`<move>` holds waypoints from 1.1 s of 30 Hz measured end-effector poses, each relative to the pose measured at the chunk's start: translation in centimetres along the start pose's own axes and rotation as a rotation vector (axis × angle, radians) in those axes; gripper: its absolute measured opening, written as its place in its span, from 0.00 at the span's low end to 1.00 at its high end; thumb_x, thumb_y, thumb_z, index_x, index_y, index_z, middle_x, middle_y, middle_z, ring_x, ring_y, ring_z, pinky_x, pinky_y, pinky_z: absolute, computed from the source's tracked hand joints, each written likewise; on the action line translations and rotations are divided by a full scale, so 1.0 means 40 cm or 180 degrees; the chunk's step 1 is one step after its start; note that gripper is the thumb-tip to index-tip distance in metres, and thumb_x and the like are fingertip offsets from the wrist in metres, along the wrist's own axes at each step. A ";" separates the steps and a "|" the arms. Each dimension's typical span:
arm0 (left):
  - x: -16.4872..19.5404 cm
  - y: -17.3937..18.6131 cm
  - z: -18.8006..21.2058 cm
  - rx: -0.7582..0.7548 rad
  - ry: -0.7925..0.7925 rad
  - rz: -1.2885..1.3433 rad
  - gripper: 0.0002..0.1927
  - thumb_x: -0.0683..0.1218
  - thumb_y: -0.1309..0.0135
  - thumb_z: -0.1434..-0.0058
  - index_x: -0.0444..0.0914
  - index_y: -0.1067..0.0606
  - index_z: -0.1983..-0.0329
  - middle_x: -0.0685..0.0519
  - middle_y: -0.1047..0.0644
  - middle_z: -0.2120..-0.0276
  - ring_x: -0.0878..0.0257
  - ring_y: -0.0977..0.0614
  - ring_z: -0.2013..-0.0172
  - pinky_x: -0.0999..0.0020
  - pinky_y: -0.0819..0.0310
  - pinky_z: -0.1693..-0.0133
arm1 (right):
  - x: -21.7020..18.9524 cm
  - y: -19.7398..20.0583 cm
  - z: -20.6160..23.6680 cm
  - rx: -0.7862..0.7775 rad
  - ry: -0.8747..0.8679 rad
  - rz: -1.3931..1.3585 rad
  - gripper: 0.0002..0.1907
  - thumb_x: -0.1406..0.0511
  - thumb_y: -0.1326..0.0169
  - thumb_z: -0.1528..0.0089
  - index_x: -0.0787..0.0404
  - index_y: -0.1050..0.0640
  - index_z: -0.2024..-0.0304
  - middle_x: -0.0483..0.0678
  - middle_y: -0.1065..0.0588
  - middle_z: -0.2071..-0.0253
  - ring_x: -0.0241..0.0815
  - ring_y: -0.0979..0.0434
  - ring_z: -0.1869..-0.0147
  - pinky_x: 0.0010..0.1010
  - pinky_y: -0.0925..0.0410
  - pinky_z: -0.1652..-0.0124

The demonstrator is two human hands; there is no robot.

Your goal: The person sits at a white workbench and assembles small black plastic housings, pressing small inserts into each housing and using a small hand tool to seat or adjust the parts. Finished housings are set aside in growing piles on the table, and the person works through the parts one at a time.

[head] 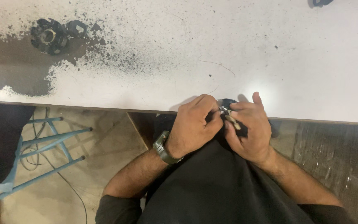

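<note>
My left hand (195, 124) and my right hand (248, 128) meet at the near edge of the white table (228, 49), close to my body. Between them they grip a small dark part (228, 103) with a shiny metal piece (224, 110) at its middle. Fingers of both hands are curled tight around it, so most of the part is hidden. A grey-green watch (162, 148) sits on my left wrist. My dark shirt (216, 186) fills the space below the hands.
A black round toothed part (48, 36) lies at the table's far left on a worn, dark-stained patch (17, 66). A blue metal stool frame (42, 141) stands on the floor at the left. Another dark object (322, 2) shows at the top edge.
</note>
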State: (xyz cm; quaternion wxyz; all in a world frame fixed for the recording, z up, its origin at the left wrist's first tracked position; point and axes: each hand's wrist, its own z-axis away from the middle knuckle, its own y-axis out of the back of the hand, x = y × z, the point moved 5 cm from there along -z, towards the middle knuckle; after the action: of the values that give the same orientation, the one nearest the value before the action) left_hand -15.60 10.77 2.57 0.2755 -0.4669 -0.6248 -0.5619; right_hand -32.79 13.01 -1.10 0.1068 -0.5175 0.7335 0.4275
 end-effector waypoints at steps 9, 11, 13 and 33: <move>-0.020 -0.011 0.007 -0.0080 0.0145 0.0088 0.06 0.38 0.43 0.42 0.36 0.30 0.66 0.50 0.24 0.70 0.55 0.21 0.70 0.62 0.27 0.68 | 0.004 -0.001 0.005 -0.0101 0.0036 0.0193 0.18 0.79 0.38 0.42 0.62 0.27 0.54 0.49 0.24 0.61 0.50 0.20 0.43 0.54 0.45 0.25; -0.016 -0.007 0.008 0.0008 0.0003 0.0150 0.06 0.37 0.44 0.41 0.36 0.30 0.65 0.50 0.24 0.69 0.54 0.21 0.68 0.62 0.26 0.66 | -0.005 0.001 -0.007 -0.0143 0.0053 0.0190 0.18 0.79 0.38 0.43 0.62 0.26 0.54 0.49 0.24 0.61 0.50 0.20 0.43 0.54 0.44 0.25; -0.016 -0.010 0.006 -0.0005 0.0003 0.0210 0.06 0.37 0.44 0.41 0.36 0.30 0.65 0.50 0.24 0.69 0.55 0.21 0.69 0.62 0.27 0.67 | -0.007 0.004 -0.017 -0.0134 -0.0021 0.0109 0.18 0.79 0.38 0.44 0.61 0.26 0.55 0.49 0.23 0.61 0.50 0.20 0.44 0.54 0.44 0.26; -0.164 0.241 -0.049 0.0044 0.0105 -0.1547 0.12 0.51 0.41 0.36 0.39 0.25 0.55 0.49 0.22 0.54 0.62 0.20 0.70 0.65 0.24 0.66 | 0.127 0.199 -0.101 0.0402 -0.0653 0.0240 0.11 0.68 0.50 0.29 0.65 0.30 0.46 0.53 0.28 0.48 0.46 0.23 0.42 0.45 0.29 0.45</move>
State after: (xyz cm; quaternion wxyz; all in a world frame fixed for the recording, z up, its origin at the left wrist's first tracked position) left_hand -4.64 6.46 1.56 0.1455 -0.2917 -0.7180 -0.6149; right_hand -40.65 7.44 2.46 0.1975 -0.4354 0.7631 0.4349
